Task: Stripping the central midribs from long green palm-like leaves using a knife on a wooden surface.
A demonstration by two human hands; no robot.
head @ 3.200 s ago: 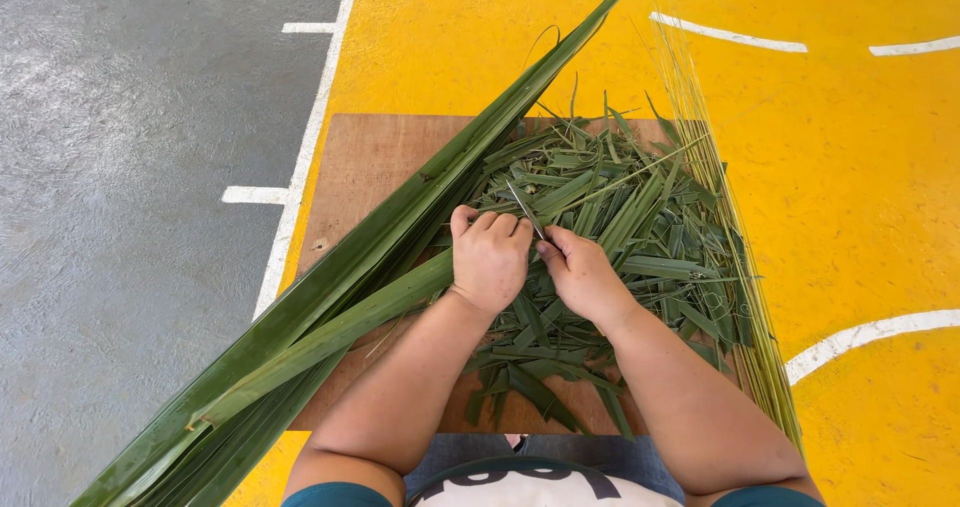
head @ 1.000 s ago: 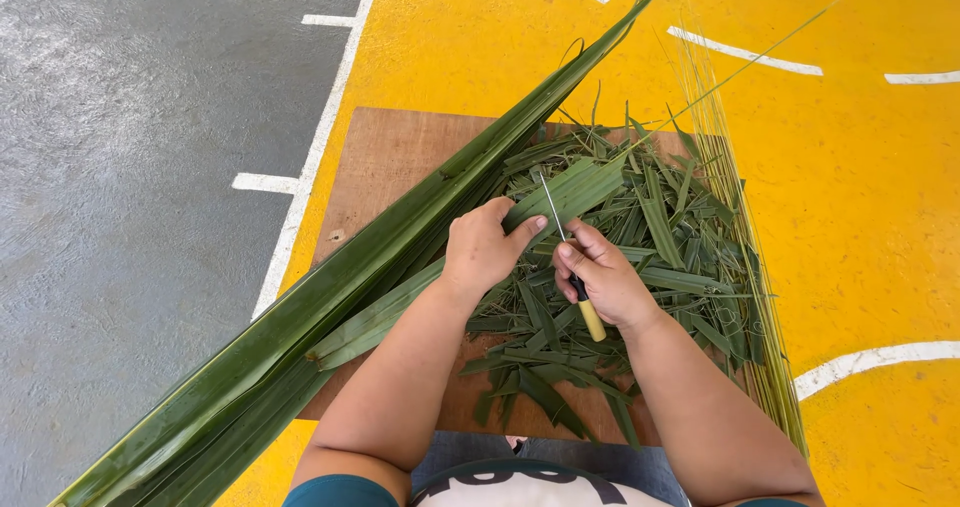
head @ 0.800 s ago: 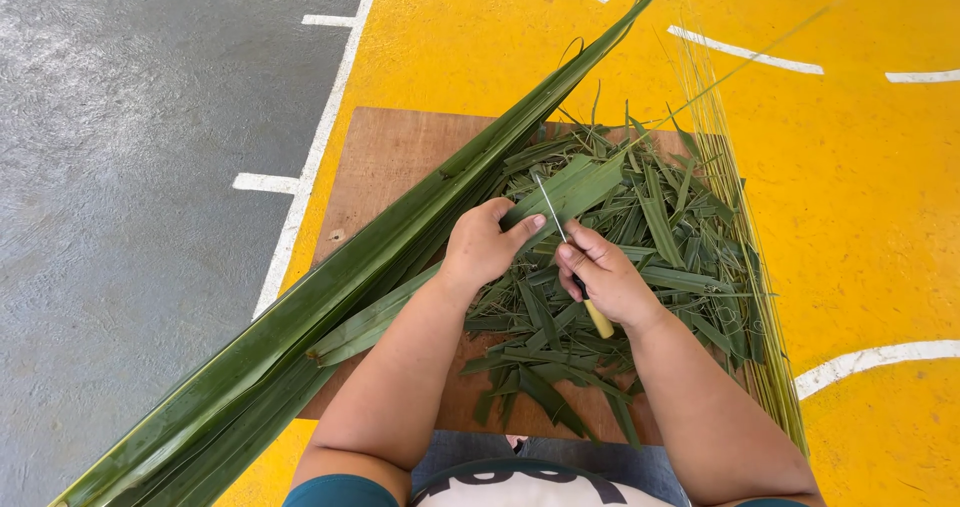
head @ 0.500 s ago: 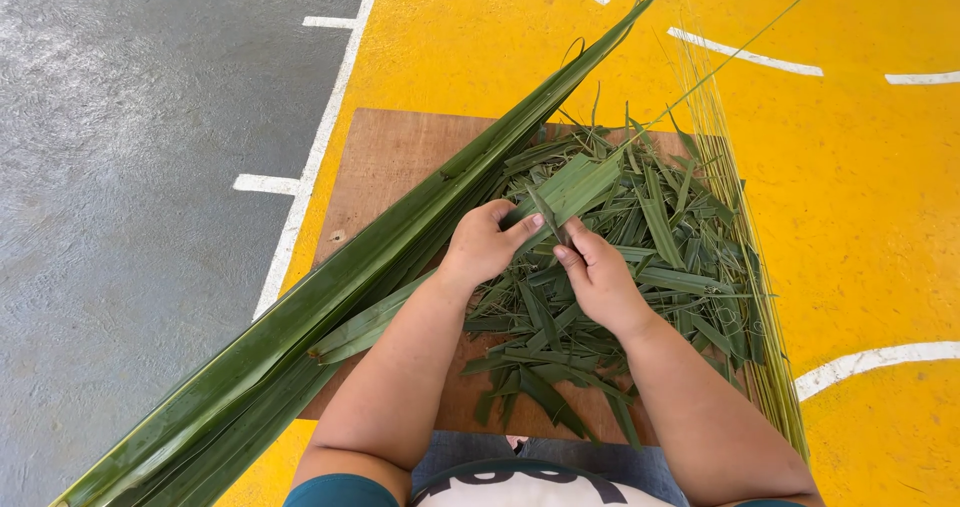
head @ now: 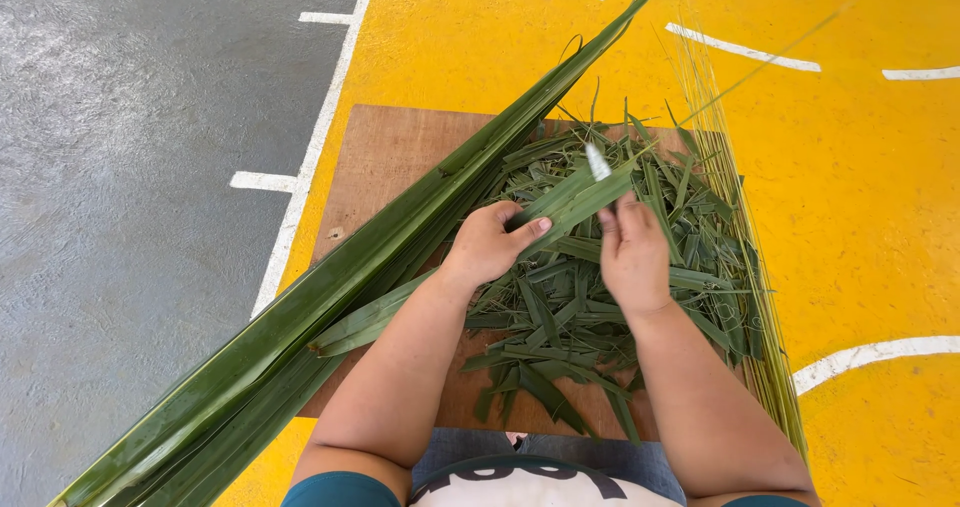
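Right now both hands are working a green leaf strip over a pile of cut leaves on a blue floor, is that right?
Not quite: the floor under the wooden board is yellow, as the head view shows. The rest stands: the left hand and right hand work a green leaf strip over the pile of cut leaves.

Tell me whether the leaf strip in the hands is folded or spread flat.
Spread flat, as far as shows. The leaf strip runs straight from the left hand past the right hand, with no crease visible.
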